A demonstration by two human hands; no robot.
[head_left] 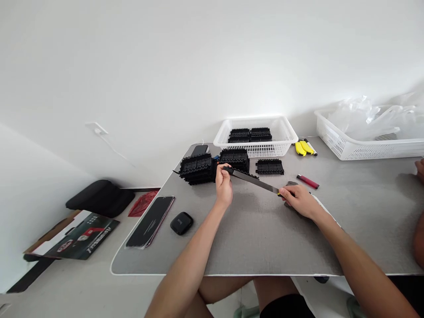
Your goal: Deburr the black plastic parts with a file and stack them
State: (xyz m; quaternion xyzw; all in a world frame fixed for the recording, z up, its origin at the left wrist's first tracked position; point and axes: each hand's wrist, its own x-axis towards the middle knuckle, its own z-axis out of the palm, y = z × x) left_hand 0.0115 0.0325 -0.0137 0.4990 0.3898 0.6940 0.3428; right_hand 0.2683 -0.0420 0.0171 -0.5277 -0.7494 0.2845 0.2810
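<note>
My left hand (224,184) is closed around the far end of a long thin black strip (251,179) that slants across the grey table (265,229). My right hand (298,198) is closed at the strip's other end, gripping a small tool with a yellow tip (279,192) against it. Just behind my left hand sit two stacks of black plastic parts (198,168), and a single flat black part (269,166) lies to their right.
A white basket (285,132) with more black parts stands at the back. Yellow cutters (303,148) and a red lighter (308,181) lie near it. Another white basket (351,148) holds plastic bags. A phone (150,221) and small black case (181,223) lie left. Another person's hand (420,168) shows at right.
</note>
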